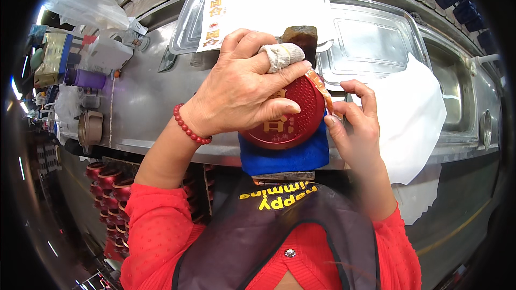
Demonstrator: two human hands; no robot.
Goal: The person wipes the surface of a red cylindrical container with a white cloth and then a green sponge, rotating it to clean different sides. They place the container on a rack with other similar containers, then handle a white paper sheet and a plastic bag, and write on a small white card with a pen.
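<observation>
A round dark-red lid-like piece (298, 104) with a dotted surface and gold markings is tilted up in front of me, over a blue cloth (285, 154). My left hand (242, 83) holds it from the left, thumb on its face and index finger reaching to its upper rim. One finger of that hand wears a white cloth finger cover (282, 56). Along the right rim runs a glossy orange-brown strip (321, 87). My right hand (357, 123) pinches at the strip's lower end with thumb and index finger, the other fingers curled.
Behind the piece stands a brown block-like tool (301, 36). White printed sheets (263, 0) cover a metal tray, and a clear tray (376, 37) lies to its right. White paper (411, 123) hangs over the steel counter's edge. Stacked red pots (110, 198) stand below left.
</observation>
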